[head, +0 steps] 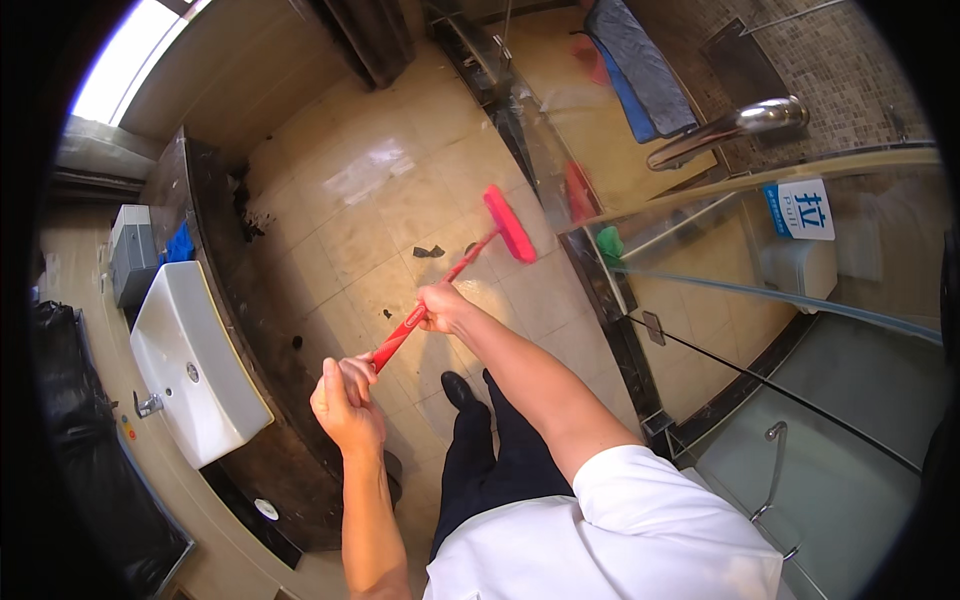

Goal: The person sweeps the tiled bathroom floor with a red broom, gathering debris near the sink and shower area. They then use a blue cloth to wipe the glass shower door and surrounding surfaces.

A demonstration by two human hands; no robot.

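Observation:
A red push broom (511, 225) slants across the tiled floor, its bright pink-red head resting at the upper right of the handle. My right hand (442, 307) is closed around the middle of the handle. At the handle's near end, my left hand (349, 401) wraps it with curled fingers, thumb pointing up. Left of the broom head lies a dark scrap (428, 252) on the tiles, and a smaller dark bit (387, 313) is nearer my hands. More dark debris (255, 225) is scattered along the foot of the counter.
On the left, a white washbasin (195, 367) and a grey box (135, 255) sit on a dark stone counter (225, 300). Glass partitions with a door sign (801, 208) stand at right, above a dark stone sill (615, 330). A grey-and-blue cloth (645, 75) hangs beyond.

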